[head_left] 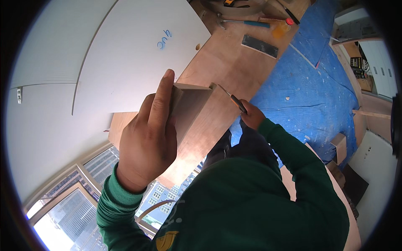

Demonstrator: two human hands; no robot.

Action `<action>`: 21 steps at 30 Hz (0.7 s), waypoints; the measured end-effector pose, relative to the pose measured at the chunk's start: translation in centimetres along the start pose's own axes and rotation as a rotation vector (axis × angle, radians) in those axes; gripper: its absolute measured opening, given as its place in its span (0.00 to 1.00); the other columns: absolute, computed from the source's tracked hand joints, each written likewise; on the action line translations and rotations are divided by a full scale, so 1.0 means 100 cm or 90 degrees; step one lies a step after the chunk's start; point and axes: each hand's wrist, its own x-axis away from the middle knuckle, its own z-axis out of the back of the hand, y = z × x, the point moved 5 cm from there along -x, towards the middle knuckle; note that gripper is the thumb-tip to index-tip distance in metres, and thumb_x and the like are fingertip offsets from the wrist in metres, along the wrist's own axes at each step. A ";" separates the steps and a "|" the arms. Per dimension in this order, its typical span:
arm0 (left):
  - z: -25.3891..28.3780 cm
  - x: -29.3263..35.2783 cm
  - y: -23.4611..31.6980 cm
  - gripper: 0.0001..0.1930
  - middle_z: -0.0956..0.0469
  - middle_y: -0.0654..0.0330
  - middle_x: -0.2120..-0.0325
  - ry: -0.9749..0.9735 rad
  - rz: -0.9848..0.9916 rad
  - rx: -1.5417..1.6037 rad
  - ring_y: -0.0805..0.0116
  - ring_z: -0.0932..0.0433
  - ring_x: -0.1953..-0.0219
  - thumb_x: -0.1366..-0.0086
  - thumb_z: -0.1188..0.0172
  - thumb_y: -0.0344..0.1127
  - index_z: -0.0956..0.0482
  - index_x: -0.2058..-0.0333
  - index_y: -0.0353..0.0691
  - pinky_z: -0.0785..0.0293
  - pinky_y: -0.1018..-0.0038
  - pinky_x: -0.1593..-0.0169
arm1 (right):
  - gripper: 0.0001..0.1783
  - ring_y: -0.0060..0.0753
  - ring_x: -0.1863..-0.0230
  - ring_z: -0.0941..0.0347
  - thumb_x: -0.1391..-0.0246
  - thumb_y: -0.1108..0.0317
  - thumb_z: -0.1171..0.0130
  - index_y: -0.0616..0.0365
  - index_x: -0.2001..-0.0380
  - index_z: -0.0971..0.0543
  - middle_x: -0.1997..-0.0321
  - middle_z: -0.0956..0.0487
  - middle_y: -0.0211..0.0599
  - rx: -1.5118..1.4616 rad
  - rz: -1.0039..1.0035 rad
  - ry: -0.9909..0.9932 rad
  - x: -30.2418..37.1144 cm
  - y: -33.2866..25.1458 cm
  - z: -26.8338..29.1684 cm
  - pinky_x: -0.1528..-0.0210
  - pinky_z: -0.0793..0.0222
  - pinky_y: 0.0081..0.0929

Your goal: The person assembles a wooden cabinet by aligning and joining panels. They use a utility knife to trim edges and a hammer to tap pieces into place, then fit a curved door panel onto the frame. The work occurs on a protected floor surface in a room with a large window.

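Observation:
My left hand [148, 136] is closed on a brown wood-grain board [190, 104], its index finger stretched along the board's edge. The board is held tilted above a wooden worktop [224, 69]. My right hand [253, 116] grips a knife [238, 103] with a slim blade and a black-and-orange handle. The blade points up and left, close to the board's far corner, where a small strip [213, 86] sticks out. Whether the blade touches the strip I cannot tell. My left palm hides part of the board.
On the worktop lie a dark sanding block [259, 46], a hammer [247, 23] and a bottle with a red cap [282, 28]. A large white panel [138, 54] stands at the left. Blue sheeting [310, 104] covers the floor at right. A window [67, 209] is at lower left.

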 end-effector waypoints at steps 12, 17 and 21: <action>-0.005 -0.002 0.016 0.39 0.22 0.27 0.52 -0.016 -0.024 -0.037 0.38 0.13 0.59 0.41 0.42 0.19 0.44 0.31 0.22 0.13 0.56 0.57 | 0.17 0.56 0.57 0.22 0.31 0.62 0.47 0.55 0.42 0.27 0.58 0.22 0.50 0.090 0.126 0.058 -0.035 0.012 -0.010 0.56 0.26 0.49; -0.007 -0.003 0.011 0.38 0.26 0.26 0.44 -0.016 -0.045 -0.105 0.36 0.13 0.57 0.41 0.42 0.19 0.45 0.32 0.19 0.13 0.55 0.54 | 0.18 0.55 0.56 0.22 0.30 0.62 0.47 0.55 0.42 0.26 0.57 0.22 0.48 0.085 0.108 0.030 -0.044 0.016 -0.016 0.55 0.25 0.49; -0.006 0.000 0.009 0.38 0.28 0.25 0.42 -0.045 -0.011 -0.048 0.34 0.14 0.56 0.41 0.42 0.20 0.45 0.32 0.18 0.13 0.55 0.54 | 0.17 0.55 0.56 0.22 0.31 0.63 0.46 0.56 0.43 0.24 0.57 0.21 0.48 0.103 0.143 0.058 -0.049 0.012 -0.019 0.55 0.25 0.49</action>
